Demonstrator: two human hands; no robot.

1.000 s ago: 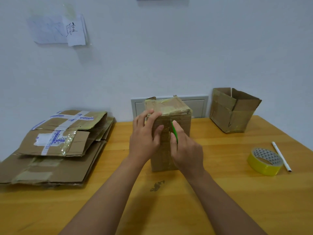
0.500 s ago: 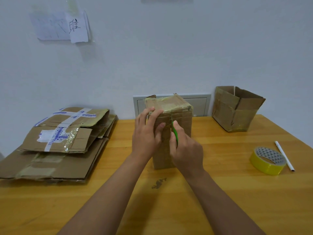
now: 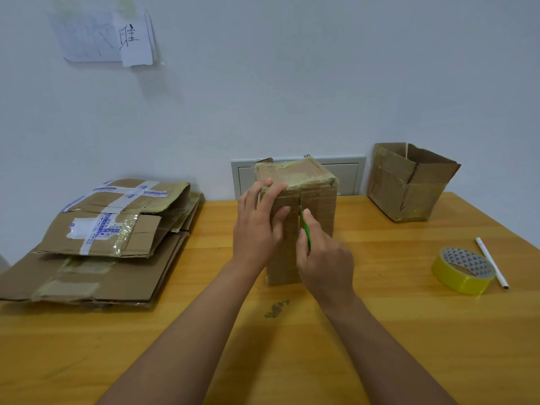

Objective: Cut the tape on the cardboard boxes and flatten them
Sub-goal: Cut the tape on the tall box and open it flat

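A taped cardboard box stands on end in the middle of the wooden table. My left hand grips the box's upper left corner, fingers over the top edge and thumb on the near face. My right hand holds a thin green cutter whose tip sits at the vertical taped seam on the near face. An open-topped cardboard box stands at the back right. A stack of flattened boxes lies at the left.
A yellow tape roll and a white pen lie at the right of the table. A white wall with a grey panel is right behind the boxes. A dark smudge marks the table front of the box.
The view has shifted slightly. My right hand with the green cutter has moved a little down the seam of the box. My left hand keeps its grip on the upper corner.
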